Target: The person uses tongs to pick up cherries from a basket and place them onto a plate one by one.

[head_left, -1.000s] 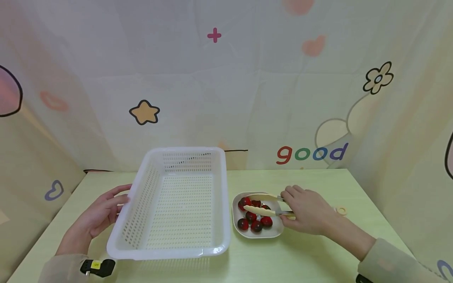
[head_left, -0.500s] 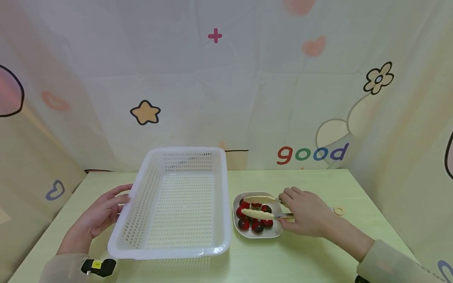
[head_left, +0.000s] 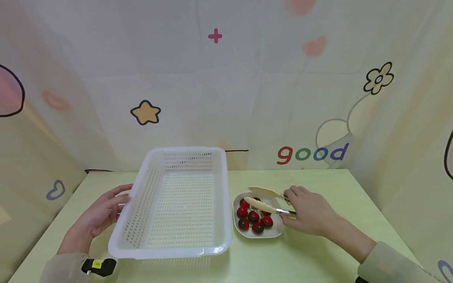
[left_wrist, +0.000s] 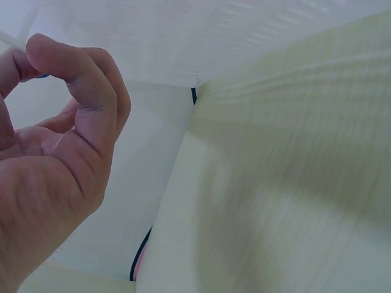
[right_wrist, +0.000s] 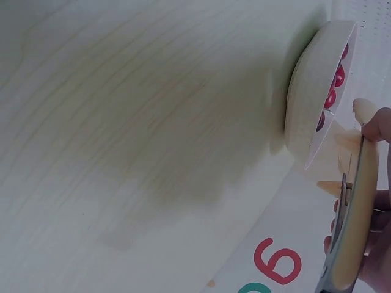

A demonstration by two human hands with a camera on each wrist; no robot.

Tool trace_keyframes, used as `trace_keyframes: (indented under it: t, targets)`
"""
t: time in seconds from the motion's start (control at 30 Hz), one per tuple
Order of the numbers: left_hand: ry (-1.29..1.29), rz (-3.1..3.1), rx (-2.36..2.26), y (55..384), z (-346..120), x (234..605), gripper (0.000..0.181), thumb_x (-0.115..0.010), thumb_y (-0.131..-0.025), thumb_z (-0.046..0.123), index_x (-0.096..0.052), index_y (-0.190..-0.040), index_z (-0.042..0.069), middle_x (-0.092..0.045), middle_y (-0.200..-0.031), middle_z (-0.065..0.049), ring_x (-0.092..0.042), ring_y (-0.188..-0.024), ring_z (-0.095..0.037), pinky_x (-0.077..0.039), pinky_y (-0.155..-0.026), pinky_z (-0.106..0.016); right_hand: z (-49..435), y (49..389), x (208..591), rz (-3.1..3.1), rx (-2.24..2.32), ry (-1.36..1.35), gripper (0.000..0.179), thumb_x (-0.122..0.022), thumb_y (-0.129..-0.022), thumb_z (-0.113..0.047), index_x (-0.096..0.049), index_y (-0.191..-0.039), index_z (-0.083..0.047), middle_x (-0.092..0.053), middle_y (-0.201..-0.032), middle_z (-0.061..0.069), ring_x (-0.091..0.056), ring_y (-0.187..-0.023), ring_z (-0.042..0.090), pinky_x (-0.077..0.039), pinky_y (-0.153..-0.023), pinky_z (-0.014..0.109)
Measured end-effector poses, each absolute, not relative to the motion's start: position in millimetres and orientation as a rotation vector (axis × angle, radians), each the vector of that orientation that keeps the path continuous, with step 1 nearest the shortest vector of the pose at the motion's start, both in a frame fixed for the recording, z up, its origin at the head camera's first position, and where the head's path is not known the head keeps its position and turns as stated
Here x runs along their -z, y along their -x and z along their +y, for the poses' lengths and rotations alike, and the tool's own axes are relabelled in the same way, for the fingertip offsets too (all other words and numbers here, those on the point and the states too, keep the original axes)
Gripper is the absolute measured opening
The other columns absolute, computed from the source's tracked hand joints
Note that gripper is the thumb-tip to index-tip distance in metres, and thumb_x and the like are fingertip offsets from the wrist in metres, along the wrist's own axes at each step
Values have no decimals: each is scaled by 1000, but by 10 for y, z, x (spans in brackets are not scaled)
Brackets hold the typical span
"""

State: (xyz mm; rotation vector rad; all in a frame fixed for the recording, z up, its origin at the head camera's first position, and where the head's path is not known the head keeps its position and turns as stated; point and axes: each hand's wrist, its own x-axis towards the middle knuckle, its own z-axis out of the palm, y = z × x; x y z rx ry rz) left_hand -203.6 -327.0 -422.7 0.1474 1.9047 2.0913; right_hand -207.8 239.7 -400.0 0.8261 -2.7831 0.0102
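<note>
My left hand point(head_left: 102, 212) grips the left rim of a white perforated plastic basket point(head_left: 228, 220). In the left wrist view, its fingers point(left_wrist: 101, 91) curl toward the thumb at the rim. Metal tongs with cream scalloped tips point(head_left: 263, 204) are held in my right hand point(head_left: 308, 208); their arms stand spread, with nothing between the tips. Below the tips, a small white bowl point(head_left: 260, 236) holds several dark red cherries point(head_left: 267, 222), some partly hidden by the tongs. The right wrist view shows the tongs' handle point(right_wrist: 357, 226) lying along the fingers, close to the bowl's side.
The bowl stands just right of the basket on a pale wooden table point(head_left: 283, 259). Behind the table hangs a printed cloth point(head_left: 240, 98), which also runs along both sides.
The tongs went lower left over the cherries, then rose back toward the far side, showing more of the fruit. The left hand and basket have stayed put.
</note>
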Motion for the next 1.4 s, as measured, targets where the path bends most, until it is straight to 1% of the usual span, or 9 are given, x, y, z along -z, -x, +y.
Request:
trace_keyframes:
  t: [0.23,0.47,0.63,0.77,0.9,1.0,1.17,1.4]
  targets:
    - [-144,1905,-2090,2037,-3268,4226,28,-49,-109,13,-50,-136,22,-71,-113,-4,-74,-93,-25,-61,-79,-39,2434,2086,4032,-2874,-107,-715,41,-76,-84,-41,-61,-101,-7,-52,-87,-3,-47,-73,14,-42,-51,27]
    - [-104,1938,-2070,2037,-3273,4218,32,-50,-108,15,-47,-140,21,-71,-114,-3,-74,-94,-26,-61,-80,-41,2502,2104,4096,-2925,-231,-560,42,-80,-85,-40,-58,-97,-5,-50,-81,-1,-45,-64,14,-42,-50,29]
    - [-98,1956,-2056,2043,-3283,4217,35,-51,-108,15,-45,-142,19,-71,-113,-3,-74,-94,-26,-61,-79,-41,2545,2107,4122,-2991,-332,-445,44,-79,-86,-39,-53,-91,-4,-46,-75,2,-44,-60,16,-39,-50,30]
    - [-122,1949,-2055,2049,-3295,4224,32,-50,-109,15,-47,-140,20,-71,-113,-3,-74,-93,-26,-61,-79,-40,2584,2135,4129,-3068,-400,-345,50,-77,-89,-42,-51,-93,2,-48,-75,6,-48,-61,20,-43,-51,33]
    - [-139,1933,-2054,2053,-3302,4236,29,-50,-109,14,-50,-136,23,-72,-113,-3,-74,-93,-26,-61,-79,-40,2631,2169,4157,-3104,-464,-283,55,-75,-90,-42,-51,-94,6,-51,-77,9,-52,-62,22,-46,-52,35]
    - [-143,1927,-2052,2056,-3305,4244,28,-49,-109,13,-50,-135,24,-72,-113,-3,-74,-93,-25,-61,-79,-40,2658,2177,4191,-3116,-514,-246,54,-75,-91,-42,-49,-92,6,-51,-76,10,-52,-61,21,-46,-50,33]
    - [-162,1926,-2060,2063,-3310,4244,29,-49,-109,13,-51,-135,23,-72,-114,-4,-74,-94,-26,-61,-79,-41,2668,2176,4249,-3126,-580,-190,53,-74,-91,-42,-48,-89,3,-50,-74,10,-53,-57,20,-46,-46,32]
    - [-173,1925,-2066,2067,-3311,4226,28,-49,-109,12,-53,-133,24,-72,-113,-3,-74,-94,-25,-61,-78,-39,2635,2184,4302,-3133,-606,-147,61,-74,-91,-45,-48,-95,9,-51,-76,12,-54,-60,22,-47,-48,33]
